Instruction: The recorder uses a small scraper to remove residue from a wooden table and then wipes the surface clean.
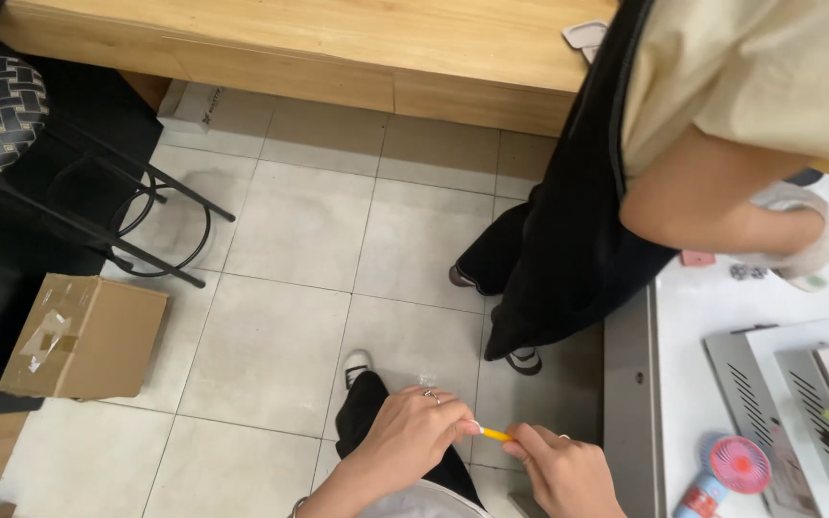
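Note:
My left hand and my right hand are low in the head view, in front of my body, above the tiled floor. Between them they pinch a thin yellow stick-like object, each hand at one end. Rings show on fingers of my left hand. Below the hands I see my black trouser leg and a white shoe.
Another person in a cream shirt and black apron stands close on the right, an arm reaching onto a white counter with trays and a small pink fan. A cardboard box and a black stool are left; a wooden bench is ahead.

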